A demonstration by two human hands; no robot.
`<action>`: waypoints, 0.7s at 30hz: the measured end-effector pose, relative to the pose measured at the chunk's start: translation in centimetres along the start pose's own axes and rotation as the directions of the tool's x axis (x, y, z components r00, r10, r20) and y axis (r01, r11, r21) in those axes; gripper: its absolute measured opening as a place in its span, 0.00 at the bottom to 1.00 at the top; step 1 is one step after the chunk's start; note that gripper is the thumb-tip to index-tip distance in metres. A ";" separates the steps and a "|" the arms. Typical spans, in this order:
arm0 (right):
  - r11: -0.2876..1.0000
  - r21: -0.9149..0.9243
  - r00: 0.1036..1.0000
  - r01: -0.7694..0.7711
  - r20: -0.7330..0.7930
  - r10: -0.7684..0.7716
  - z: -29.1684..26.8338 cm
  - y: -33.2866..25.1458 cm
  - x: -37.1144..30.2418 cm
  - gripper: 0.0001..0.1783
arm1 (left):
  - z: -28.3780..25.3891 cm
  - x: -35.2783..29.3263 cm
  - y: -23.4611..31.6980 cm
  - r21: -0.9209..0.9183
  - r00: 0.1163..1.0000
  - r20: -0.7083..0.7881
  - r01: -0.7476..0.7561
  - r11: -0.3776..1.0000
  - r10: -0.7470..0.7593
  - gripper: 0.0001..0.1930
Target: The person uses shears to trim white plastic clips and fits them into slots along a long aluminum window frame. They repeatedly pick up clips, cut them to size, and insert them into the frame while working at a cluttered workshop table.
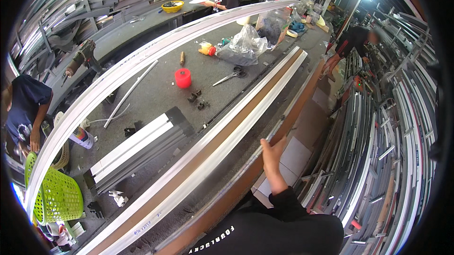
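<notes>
My right hand (273, 155) is at the near edge of the long grey worktable (161, 68). Its thumb points up at the metal-topped rim, while the fingers lie apart from it against the brown side board (248, 172); nothing loose shows in it. My left hand is out of sight. Closest on the tabletop lies a long pair of white profiles with a brown band between them (222, 137), running diagonally and bearing handwriting. Beyond it arches another long white profile (142, 51), bowed by the lens. Shorter white and dark profiles (135, 148) sit between the two.
Scissors (229, 76), a red spool (182, 78), a screwdriver (182, 58) and plastic bags (246, 47) lie on the table. A green basket (59, 193) stands left; a drill (80, 59) is beyond. Stacked profiles (369, 160) line the right. Several people work nearby.
</notes>
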State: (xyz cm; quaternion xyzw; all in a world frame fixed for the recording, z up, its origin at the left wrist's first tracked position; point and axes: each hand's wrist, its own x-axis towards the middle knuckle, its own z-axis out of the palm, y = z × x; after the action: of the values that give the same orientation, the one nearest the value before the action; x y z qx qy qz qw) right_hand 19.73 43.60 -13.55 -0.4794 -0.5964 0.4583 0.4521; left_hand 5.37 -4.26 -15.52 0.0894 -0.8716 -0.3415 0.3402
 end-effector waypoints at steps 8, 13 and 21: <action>0.858 -0.457 0.972 0.233 0.085 -0.218 1.7 4.6 2.1 0.61 | 0.2 0.4 -0.1 0.015 1.000 0.008 -0.012 1.000 0.012 0.23; 0.877 -0.443 0.982 0.188 0.072 -0.174 1.7 3.8 4.5 0.59 | 0.5 0.7 -0.1 0.020 1.000 0.006 -0.008 1.000 0.008 0.23; 0.893 -0.392 0.975 0.221 0.062 -0.214 0.4 1.3 3.7 0.59 | 0.6 0.8 -0.2 0.032 1.000 -0.012 0.006 0.999 -0.005 0.23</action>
State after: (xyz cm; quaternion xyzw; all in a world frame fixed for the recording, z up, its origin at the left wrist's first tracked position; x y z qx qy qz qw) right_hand 19.07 47.40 -14.56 -0.4872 -0.7306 0.2787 0.3889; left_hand 4.40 -4.38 -15.57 0.0992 -0.8747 -0.3281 0.3428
